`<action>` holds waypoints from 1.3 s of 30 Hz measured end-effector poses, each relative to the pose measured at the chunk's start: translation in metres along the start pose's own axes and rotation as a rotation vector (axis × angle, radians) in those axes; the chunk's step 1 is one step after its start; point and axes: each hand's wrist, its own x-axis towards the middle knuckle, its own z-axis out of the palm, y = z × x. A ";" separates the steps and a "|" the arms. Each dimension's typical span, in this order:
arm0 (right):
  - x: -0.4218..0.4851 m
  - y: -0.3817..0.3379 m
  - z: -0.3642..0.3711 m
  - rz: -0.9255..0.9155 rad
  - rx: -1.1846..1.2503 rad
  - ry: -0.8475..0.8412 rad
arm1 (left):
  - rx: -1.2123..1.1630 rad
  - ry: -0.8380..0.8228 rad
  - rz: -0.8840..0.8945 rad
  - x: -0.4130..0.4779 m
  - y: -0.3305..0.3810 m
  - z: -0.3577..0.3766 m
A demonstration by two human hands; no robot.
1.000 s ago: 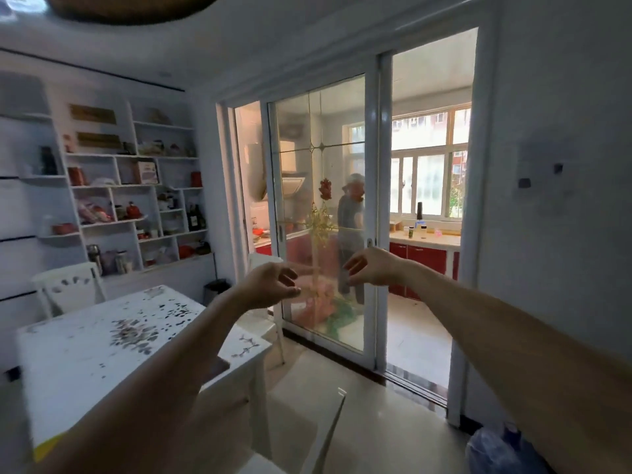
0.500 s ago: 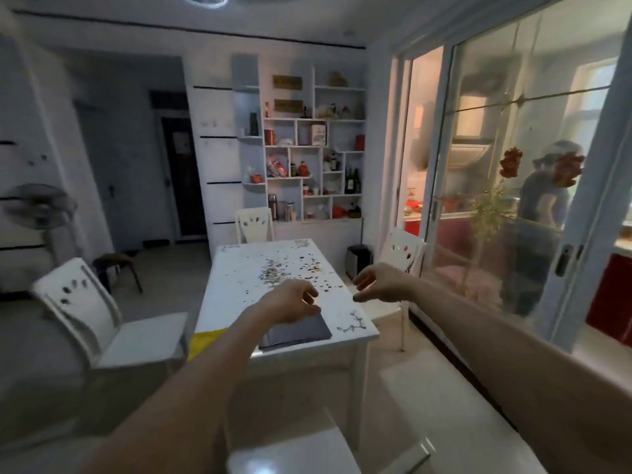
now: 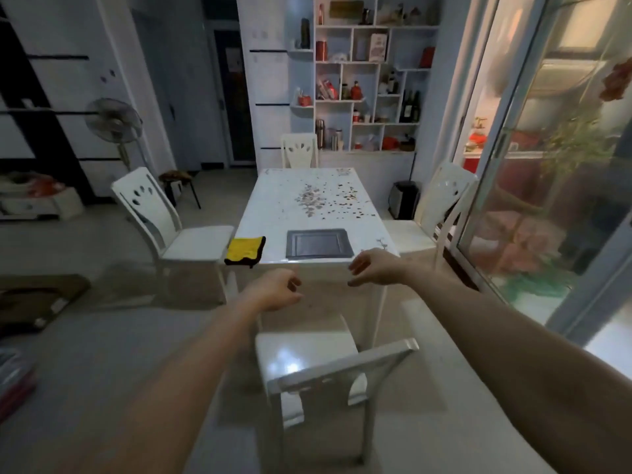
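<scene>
you can read no lettering here. the box (image 3: 378, 46) on the wall shelf (image 3: 376, 27) shows red print, and the bottles (image 3: 410, 107) lower down carry labels, but all of it is too blurred for you to make out.

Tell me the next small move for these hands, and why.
Probably move the left hand forward and left to the yellow cloth. Both hands hover empty and loosely curled, short of the white table. The cloth lies on its near left corner, closer to the left hand than to the right hand, and specks are scattered across the tabletop farther back.
</scene>
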 end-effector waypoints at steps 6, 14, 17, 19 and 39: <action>-0.034 0.037 0.029 0.013 -0.026 -0.084 | -0.016 -0.052 -0.077 -0.043 0.000 0.063; -0.034 0.091 0.068 -0.023 -0.074 -0.160 | 0.059 -0.066 -0.145 -0.043 -0.007 0.141; -0.029 0.114 0.081 -0.017 -0.112 -0.147 | 0.116 -0.059 -0.148 -0.030 -0.007 0.167; -0.022 0.130 0.091 -0.002 -0.169 -0.170 | 0.178 -0.046 -0.161 -0.023 -0.006 0.182; 0.026 0.166 0.152 -0.240 -0.768 -0.180 | 0.322 0.077 0.022 0.003 -0.063 0.228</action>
